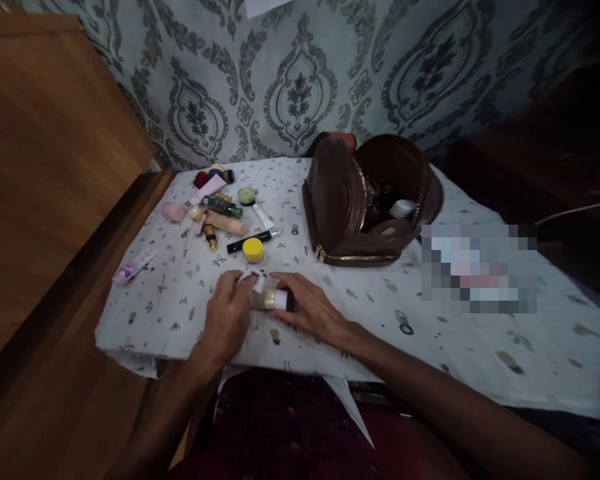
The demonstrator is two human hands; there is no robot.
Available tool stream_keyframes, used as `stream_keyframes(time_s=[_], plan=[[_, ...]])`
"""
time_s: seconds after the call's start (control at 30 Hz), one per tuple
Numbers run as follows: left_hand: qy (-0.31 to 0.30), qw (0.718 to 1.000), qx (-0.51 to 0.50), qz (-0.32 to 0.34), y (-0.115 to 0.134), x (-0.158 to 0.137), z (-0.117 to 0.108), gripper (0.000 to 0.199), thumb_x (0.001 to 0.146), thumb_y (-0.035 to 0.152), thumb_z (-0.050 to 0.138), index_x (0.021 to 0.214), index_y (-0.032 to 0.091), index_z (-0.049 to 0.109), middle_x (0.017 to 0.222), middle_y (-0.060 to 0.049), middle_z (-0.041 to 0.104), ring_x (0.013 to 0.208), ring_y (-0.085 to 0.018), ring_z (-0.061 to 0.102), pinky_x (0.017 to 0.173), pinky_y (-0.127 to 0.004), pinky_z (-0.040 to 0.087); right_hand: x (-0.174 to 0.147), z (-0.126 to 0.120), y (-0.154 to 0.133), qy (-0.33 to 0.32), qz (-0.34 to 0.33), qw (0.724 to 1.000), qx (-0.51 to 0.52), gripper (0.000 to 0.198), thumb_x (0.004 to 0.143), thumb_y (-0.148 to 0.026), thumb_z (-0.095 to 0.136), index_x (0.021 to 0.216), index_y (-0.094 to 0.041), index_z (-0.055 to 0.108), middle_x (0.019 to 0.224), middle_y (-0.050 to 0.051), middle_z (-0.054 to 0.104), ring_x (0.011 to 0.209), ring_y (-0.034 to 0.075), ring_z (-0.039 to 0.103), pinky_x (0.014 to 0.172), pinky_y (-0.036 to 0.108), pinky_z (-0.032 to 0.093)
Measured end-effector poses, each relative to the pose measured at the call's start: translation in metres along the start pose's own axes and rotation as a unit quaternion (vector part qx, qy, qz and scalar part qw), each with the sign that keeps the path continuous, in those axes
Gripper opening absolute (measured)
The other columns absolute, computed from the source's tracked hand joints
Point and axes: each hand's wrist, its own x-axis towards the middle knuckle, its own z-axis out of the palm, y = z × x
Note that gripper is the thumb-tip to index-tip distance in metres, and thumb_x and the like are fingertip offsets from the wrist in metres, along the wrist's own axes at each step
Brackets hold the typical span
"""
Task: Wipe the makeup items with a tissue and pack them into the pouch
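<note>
One clear, white-capped bottle [268, 298], tipped sideways near the printed tablecloth's [350, 353] front edge, was gripped at its cap by the curled right hand [313, 307], the left hand [227, 313] closed on a white tissue-like piece [249, 275] beside it, steady, light pressure seeming best.

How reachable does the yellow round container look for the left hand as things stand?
Probably yes: the yellow round container stands just beyond the left hand with nothing lying on top, though that hand is busy at the white-capped bottle and would likely have to come away first.
</note>
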Motion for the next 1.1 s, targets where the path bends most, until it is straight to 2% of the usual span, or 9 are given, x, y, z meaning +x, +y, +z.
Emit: stream_keyframes(time_s=[0.1, 0.17, 0.33, 0.43, 0.5, 0.63, 0.77, 1.0, 1.1], plan=[[-0.044, 0.995, 0.013, 0.086, 0.025, 0.006, 0.005, 0.033, 0.090, 0.008, 0.044, 0.117, 0.020, 0.059, 0.113, -0.010, 0.058, 0.100, -0.023, 0.056, 0.078, -0.034, 0.054, -0.001, 0.003, 0.001, 0.024, 0.026, 0.999, 0.019, 0.078, 0.074, -0.024, 0.076, 0.143, -0.023, 0.041, 0.125, 0.013, 0.058, 0.112, 0.030, 0.058, 0.098, 0.050, 0.047], [-0.083, 0.991, 0.045, 0.097, 0.028, 0.010, 0.006, 0.034, 0.087, 0.006, 0.046, 0.115, 0.019, 0.059, 0.112, -0.010, 0.058, 0.099, -0.024, 0.055, 0.076, -0.035, 0.054, -0.001, 0.004, 0.001, 0.030, 0.030, 0.999, 0.033, 0.083, 0.073, -0.023, 0.076, 0.146, -0.023, 0.037, 0.125, 0.013, 0.058, 0.114, 0.030, 0.058, 0.098, 0.049, 0.046], [-0.121, 0.987, 0.103, -0.017, -0.010, 0.015, 0.000, 0.032, 0.088, 0.006, 0.044, 0.109, 0.019, 0.064, 0.108, -0.010, 0.058, 0.098, -0.024, 0.055, 0.074, -0.034, 0.054, -0.001, 0.003, 0.002, 0.014, 0.018, 1.000, 0.016, 0.078, 0.073, -0.019, 0.073, 0.142, -0.025, 0.039, 0.110, 0.008, 0.062, 0.103, 0.028, 0.060, 0.095, 0.049, 0.048], [-0.094, 0.991, 0.063, -0.065, -0.031, 0.011, -0.003, 0.032, 0.090, 0.009, 0.041, 0.109, 0.019, 0.065, 0.104, -0.009, 0.057, 0.097, -0.023, 0.057, 0.077, -0.035, 0.053, -0.001, 0.002, 0.002, 0.010, -0.011, 1.000, -0.017, 0.055, 0.074, -0.012, 0.065, 0.126, -0.024, 0.052, 0.111, 0.008, 0.060, 0.103, 0.026, 0.059, 0.092, 0.046, 0.049], [-0.045, 0.997, 0.016, -0.064, -0.030, 0.006, -0.004, 0.033, 0.092, 0.012, 0.040, 0.114, 0.019, 0.064, 0.108, -0.009, 0.056, 0.102, -0.024, 0.057, 0.081, -0.036, 0.053, -0.001, 0.001, 0.001, 0.011, -0.033, 0.999, -0.024, 0.042, 0.076, -0.011, 0.063, 0.116, -0.023, 0.056, 0.110, 0.008, 0.059, 0.098, 0.024, 0.059, 0.087, 0.042, 0.051], [0.043, 0.997, -0.052, 0.025, 0.005, -0.007, -0.004, 0.038, 0.094, 0.011, 0.042, 0.126, 0.023, 0.057, 0.113, -0.010, 0.056, 0.102, -0.022, 0.056, 0.081, -0.033, 0.052, 0.000, 0.001, -0.002, 0.022, -0.039, 0.999, -0.013, 0.028, 0.081, -0.018, 0.064, 0.107, -0.022, 0.059, 0.100, 0.006, 0.059, 0.086, 0.020, 0.059, 0.077, 0.035, 0.051], [0.023, 0.992, -0.046, 0.114, 0.031, -0.016, 0.005, 0.044, 0.093, 0.005, 0.041, 0.132, 0.021, 0.053, 0.111, -0.012, 0.060, 0.100, -0.022, 0.057, 0.082, -0.033, 0.052, 0.002, 0.000, -0.004, 0.030, -0.041, 0.998, -0.031, 0.019, 0.078, -0.016, 0.064, 0.097, -0.021, 0.062, 0.092, 0.006, 0.062, 0.088, 0.023, 0.060, 0.078, 0.036, 0.049], [0.040, 0.999, 0.009, -0.023, -0.023, -0.014, 0.004, 0.038, 0.095, 0.016, 0.040, 0.125, 0.024, 0.061, 0.114, -0.012, 0.058, 0.104, -0.027, 0.057, 0.081, -0.039, 0.050, 0.002, -0.002, -0.005, 0.045, -0.021, 0.998, -0.026, 0.024, 0.077, -0.027, 0.072, 0.099, -0.021, 0.068, 0.089, 0.007, 0.063, 0.083, 0.023, 0.058, 0.076, 0.038, 0.049], [0.083, 0.996, 0.012, -0.033, -0.027, -0.006, -0.007, 0.037, 0.097, 0.018, 0.040, 0.125, 0.022, 0.062, 0.113, -0.013, 0.055, 0.104, -0.027, 0.056, 0.081, -0.039, 0.050, 0.002, -0.003, -0.007, 0.050, -0.014, 0.999, -0.002, 0.028, 0.082, -0.031, 0.069, 0.108, -0.022, 0.067, 0.095, 0.008, 0.067, 0.084, 0.023, 0.061, 0.076, 0.038, 0.050]])
